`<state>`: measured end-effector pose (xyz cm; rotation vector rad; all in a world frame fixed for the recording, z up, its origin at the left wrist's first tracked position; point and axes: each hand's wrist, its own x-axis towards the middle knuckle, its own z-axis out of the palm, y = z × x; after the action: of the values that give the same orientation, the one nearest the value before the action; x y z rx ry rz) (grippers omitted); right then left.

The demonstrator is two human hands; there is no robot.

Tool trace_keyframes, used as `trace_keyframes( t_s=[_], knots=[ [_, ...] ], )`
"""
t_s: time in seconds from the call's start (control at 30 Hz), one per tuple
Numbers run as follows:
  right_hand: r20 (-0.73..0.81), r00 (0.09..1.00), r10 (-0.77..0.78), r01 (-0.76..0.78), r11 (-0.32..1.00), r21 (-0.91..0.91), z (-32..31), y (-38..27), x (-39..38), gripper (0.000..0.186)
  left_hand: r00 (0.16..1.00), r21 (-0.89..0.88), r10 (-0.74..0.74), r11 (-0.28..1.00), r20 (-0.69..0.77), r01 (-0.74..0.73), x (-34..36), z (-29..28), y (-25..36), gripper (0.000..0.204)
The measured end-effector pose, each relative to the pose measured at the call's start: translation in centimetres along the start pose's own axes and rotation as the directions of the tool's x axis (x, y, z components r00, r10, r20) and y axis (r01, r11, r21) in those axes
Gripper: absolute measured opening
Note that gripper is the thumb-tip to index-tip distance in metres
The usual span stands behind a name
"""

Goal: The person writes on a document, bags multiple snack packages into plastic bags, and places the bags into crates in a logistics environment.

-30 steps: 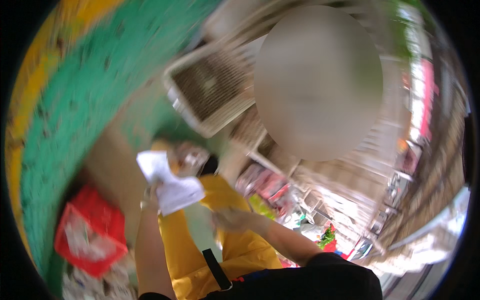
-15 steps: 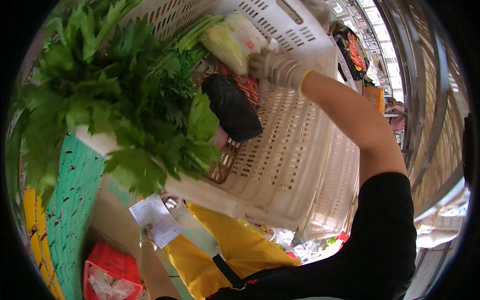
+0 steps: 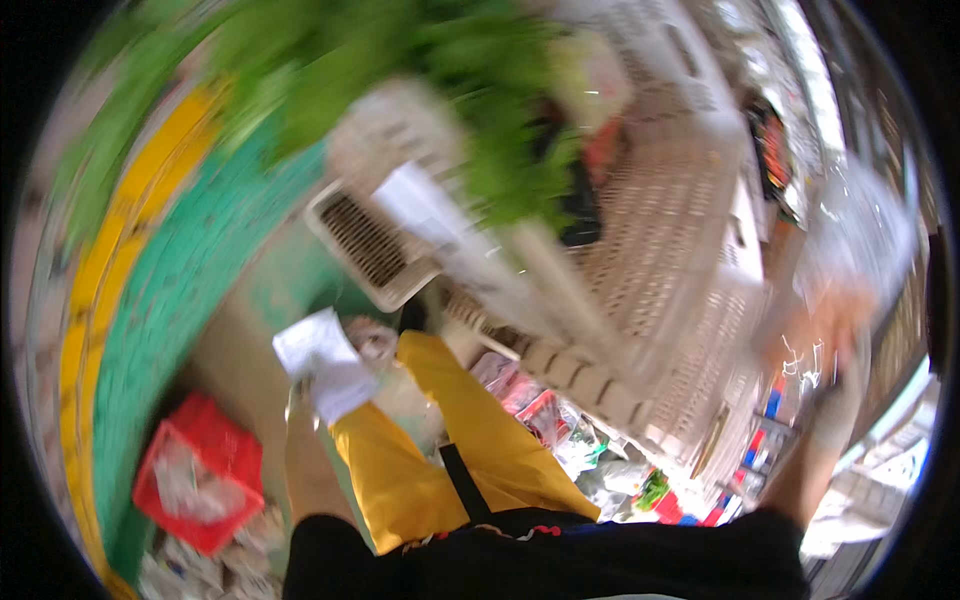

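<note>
Moved off the crate [image 3: 665, 230], my right hand [image 3: 825, 325] meets clear plastic [image 3: 858, 225], grip unclear; left hand [image 3: 303, 392] pinches paper [image 3: 328, 358].

At eleven o'clock, a blurred bunch of leafy green vegetables [image 3: 350, 70] runs past the upper edge. At three, motion smears the right hand [image 3: 825, 325] and a clear plastic bag [image 3: 860, 225]. Marks on the white rectangular paper sheet [image 3: 318, 345], at eight, are illegible.

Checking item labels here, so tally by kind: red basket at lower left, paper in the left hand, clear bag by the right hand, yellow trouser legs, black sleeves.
Red basket: 1
Paper in left hand: 1
Clear bag by right hand, blurred: 1
Yellow trouser legs: 2
Black sleeves: 2
Total: 7
</note>
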<state>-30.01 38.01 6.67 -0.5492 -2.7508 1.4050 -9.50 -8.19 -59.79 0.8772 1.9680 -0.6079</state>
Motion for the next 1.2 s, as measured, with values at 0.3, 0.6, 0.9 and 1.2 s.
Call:
trace_keyframes(
  t_s=[0.3,0.6,0.9,1.2],
  knots=[
    [0.553,0.81,0.195,-0.168,0.981,-0.101,37.9,29.0,-15.7,0.049,0.97,0.259,-0.171,-0.942,0.175,-0.213,1.1,5.3,-2.9,0.03],
    [0.666,0.745,-0.031,0.426,0.791,-0.44,59.2,42.2,-14.0,0.049,0.931,0.387,-0.333,-0.886,-0.149,-0.255,1.2,3.6,-6.3,0.051],
    [0.45,0.893,0.02,0.301,0.717,-0.629,60.8,49.6,-12.2,0.055,0.968,0.31,-0.24,-0.928,-0.071,-0.207,3.0,4.6,-8.2,0.045],
    [0.543,0.802,0.25,0.478,0.276,-0.834,66.4,52.4,-10.3,0.034,0.937,0.348,-0.171,-0.936,-0.306,-0.058,2.8,-0.3,-3.5,0.03]
  ],
)
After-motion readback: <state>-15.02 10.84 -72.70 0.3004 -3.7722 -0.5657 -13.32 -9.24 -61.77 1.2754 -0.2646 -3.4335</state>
